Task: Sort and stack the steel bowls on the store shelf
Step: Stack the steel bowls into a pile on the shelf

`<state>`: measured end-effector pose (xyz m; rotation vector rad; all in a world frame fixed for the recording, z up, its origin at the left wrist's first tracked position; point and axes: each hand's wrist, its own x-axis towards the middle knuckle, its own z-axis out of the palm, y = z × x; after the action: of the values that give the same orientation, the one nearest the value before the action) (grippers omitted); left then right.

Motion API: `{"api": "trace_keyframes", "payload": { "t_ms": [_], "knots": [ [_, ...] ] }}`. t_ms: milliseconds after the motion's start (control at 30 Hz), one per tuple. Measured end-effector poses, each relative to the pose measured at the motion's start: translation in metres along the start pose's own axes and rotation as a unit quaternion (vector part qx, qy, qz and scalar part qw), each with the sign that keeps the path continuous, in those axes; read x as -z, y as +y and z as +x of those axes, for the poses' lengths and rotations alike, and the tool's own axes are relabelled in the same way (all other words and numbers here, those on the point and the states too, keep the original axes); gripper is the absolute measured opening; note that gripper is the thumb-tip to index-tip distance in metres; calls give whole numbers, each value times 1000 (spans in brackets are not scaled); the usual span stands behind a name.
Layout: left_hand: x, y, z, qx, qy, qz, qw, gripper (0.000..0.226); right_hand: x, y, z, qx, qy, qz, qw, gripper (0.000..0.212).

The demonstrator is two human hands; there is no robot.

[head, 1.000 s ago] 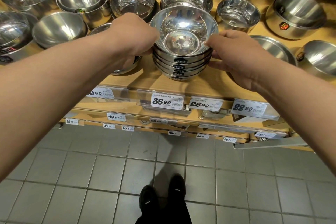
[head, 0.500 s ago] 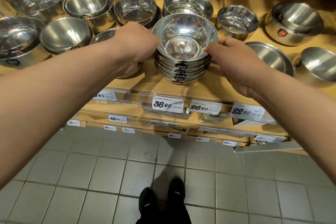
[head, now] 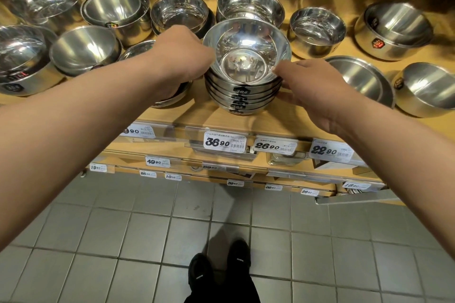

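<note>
A stack of several nested steel bowls (head: 242,96) with black labels stands near the front of the wooden shelf (head: 283,120), its top bowl (head: 246,51) shiny and empty. My left hand (head: 179,56) grips the stack's left side, fingers curled over the rims and hidden behind the hand. My right hand (head: 310,83) holds the right side, fingertips against the upper rims and thumb low by the base. Under my left hand a shallow steel bowl (head: 170,99) lies partly hidden.
Many other steel bowls fill the shelf: a back row (head: 248,5), wide ones at the left (head: 83,49), a flat pan (head: 359,79) and bowls at the right (head: 428,91). Price tags (head: 224,142) line the shelf edge. Lower shelves and grey floor tiles lie below.
The stack and both hands sit slightly lower in view as my head has tilted. Both hands keep their hold on the stack's sides; the right fingers have slid a little lower.
</note>
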<state>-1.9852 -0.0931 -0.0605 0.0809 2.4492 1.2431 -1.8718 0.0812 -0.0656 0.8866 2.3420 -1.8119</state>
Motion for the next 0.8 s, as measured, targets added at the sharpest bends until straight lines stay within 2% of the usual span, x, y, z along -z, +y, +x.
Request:
{"api": "trace_keyframes", "payload": {
  "t_ms": [167, 400, 500, 600, 700, 800],
  "knots": [
    [0, 2, 0, -5, 10, 30, 999, 32, 0, 2, 3, -2, 17, -10, 1000, 69],
    [3, -1, 6, 16, -7, -24, 1000, 25, -1, -2, 6, -26, 9, -9, 1000, 75],
    [2, -2, 7, 14, -9, -35, 999, 23, 0, -2, 7, -33, 2, 2, 999, 67],
    [2, -2, 9, 13, -18, -38, 999, 20, 1, -3, 8, -30, -2, 14, 999, 73],
    [4, -3, 10, 16, -25, -91, 995, 13, 3, -1, 14, -29, 7, 34, 999, 67],
    [5, -5, 11, 5, -8, -91, 996, 19, 5, 3, 18, -17, 24, 55, 998, 53]
  ]
}}
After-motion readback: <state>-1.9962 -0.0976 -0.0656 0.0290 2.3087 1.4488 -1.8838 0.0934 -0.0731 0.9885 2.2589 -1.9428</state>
